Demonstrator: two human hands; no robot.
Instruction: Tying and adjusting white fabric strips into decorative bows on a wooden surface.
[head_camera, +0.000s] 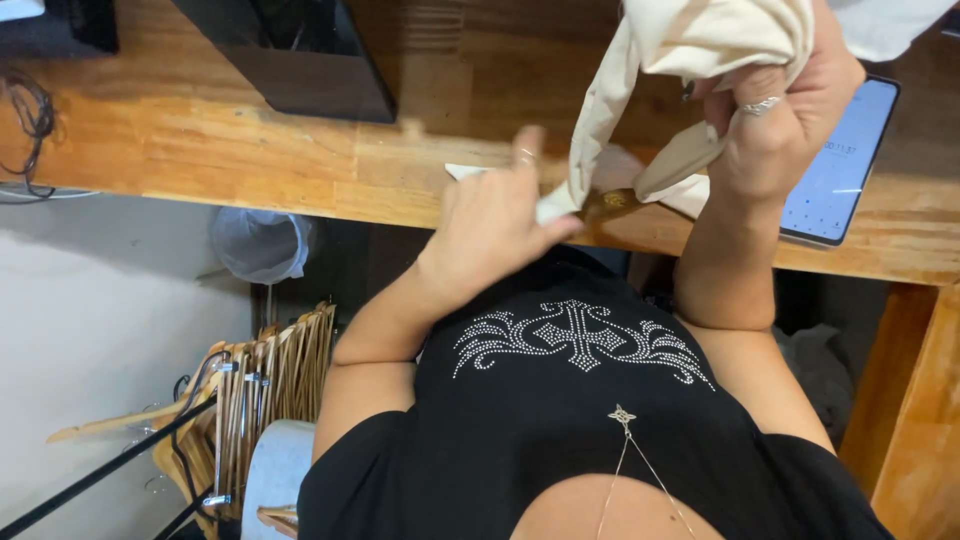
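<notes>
Between both hands' grips (500, 215) (775, 120), cream cloth (680, 50)

Right hand (775, 120) gripping cream cloth (690, 40) over wooden table (250, 150), left hand (490, 225) pinching its lower edge, phone (840, 160) alongside, hangers (260, 390) below

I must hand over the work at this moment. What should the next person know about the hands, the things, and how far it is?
Left hand: pinches the lower edge of the cream cloth between thumb and fingers, above the edge of the wooden table.
Right hand: grips the bunched upper part of the cloth, raised over the table.
Phone: lies on the table beside the right hand, screen lit.
Done: cloth lifted, held in both hands.
Left: cloth is crumpled, not folded or laid flat.
</notes>
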